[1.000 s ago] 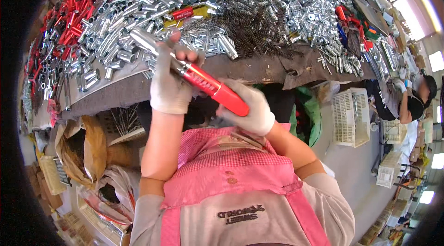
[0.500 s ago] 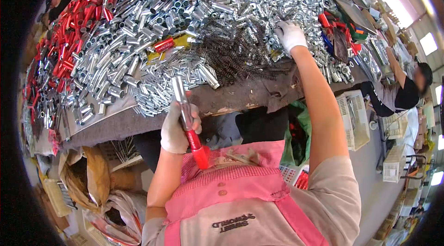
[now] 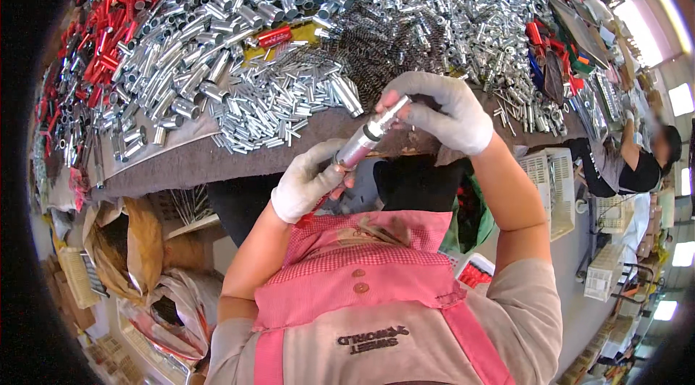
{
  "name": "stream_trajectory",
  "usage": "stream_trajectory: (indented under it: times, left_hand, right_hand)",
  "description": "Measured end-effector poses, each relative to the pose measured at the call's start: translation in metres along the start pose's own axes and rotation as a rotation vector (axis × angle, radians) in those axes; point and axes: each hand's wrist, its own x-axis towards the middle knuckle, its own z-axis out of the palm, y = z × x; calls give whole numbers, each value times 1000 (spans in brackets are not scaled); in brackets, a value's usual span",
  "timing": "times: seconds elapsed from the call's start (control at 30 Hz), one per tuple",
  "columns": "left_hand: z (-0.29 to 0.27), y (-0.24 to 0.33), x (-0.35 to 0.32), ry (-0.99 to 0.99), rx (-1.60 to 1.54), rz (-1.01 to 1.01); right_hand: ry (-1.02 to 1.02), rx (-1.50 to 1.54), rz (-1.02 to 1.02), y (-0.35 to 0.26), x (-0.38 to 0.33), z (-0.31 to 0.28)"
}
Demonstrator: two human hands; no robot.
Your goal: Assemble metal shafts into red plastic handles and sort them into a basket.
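Silver tube (image 3: 358, 147), tilted, just by the near edge of the table (image 3: 181, 161). Wrapped low down by fingers of the left hand (image 3: 308, 184); pinched near the top by fingers of the right hand (image 3: 450, 116). Could slip and drop if held too loosely, or go crooked if pushed sideways.

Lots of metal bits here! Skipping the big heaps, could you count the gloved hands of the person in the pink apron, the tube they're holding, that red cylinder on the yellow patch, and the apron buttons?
Gloved hands, left hand and right hand: 2
Held tube: 1
Red cylinder on the yellow patch: 1
Visible apron buttons: 2
Total: 6
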Motion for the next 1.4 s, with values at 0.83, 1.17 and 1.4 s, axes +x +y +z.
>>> stream_trajectory:
  times: [0.83,1.17,1.4]
  left_hand:
    - [-29,-12,-1,218,-171,120]
    - [-28,-8,-1,208,-113,129]
    - [-20,-6,-6,234,-78,102]
  right_hand:
    - [257,-1061,144,147,245,-157]
    - [114,-977,18,88,203,-81]
    - [436,-923,-92,93,183,-67]
